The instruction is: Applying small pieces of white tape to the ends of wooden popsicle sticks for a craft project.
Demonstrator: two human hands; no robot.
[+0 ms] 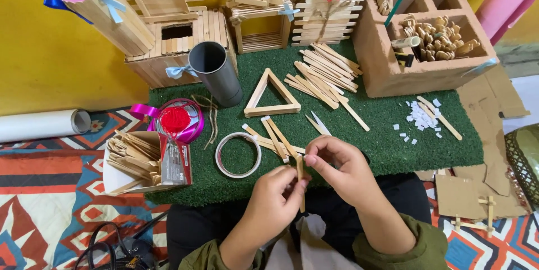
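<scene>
Green turf mat (393, 146) spreading under the craft clutter. Pinching one upright wooden stick (301, 183) between left hand (275, 197) and right hand (337, 169), fingers closing tight on it, just above the lap. Lying beyond: tape ring (238, 155), stick triangle (272, 94), grey tube (216, 73).

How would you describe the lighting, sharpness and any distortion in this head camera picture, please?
Head view: soft, even light, with only faint shadows under the grey tube and the stick triangle; no strong glare, just a mild sheen on the tape ring; the left hand, right hand and the stick they hold are sharp; the wide lens bends and leans things near the edges, like the brick block.
</scene>
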